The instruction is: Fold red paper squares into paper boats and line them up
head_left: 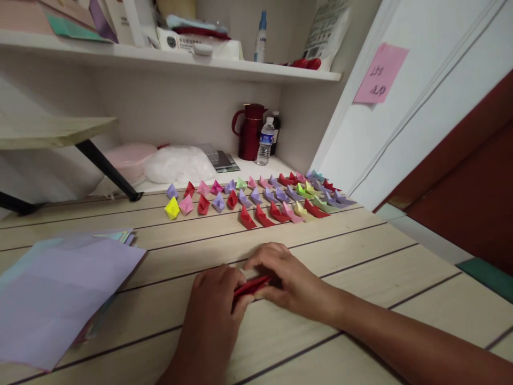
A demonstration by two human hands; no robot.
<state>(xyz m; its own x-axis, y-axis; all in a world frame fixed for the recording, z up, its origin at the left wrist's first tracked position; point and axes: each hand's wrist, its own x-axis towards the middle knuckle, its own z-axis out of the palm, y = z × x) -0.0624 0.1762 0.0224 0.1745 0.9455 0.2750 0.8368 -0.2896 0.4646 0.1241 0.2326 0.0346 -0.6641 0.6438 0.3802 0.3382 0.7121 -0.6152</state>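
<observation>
Both my hands meet over a folded red paper piece (pixel 251 286) on the wooden floor boards (pixel 360 256). My left hand (pixel 214 305) pinches its left end, fingers closed on it. My right hand (pixel 284 275) curls over its right end and presses it down. Beyond the hands, several small folded paper boats (pixel 256 199) in red, pink, purple, green and yellow stand in rows. A stack of coloured paper sheets (pixel 60 294), lilac on top, lies at my left.
A low white shelf holds a dark red jug (pixel 250 131), a water bottle (pixel 265 141), a pink lidded box (pixel 128 158) and a white plastic bag (pixel 178 163). A white door (pixel 409 107) with a pink sticky note (pixel 380 73) stands at right.
</observation>
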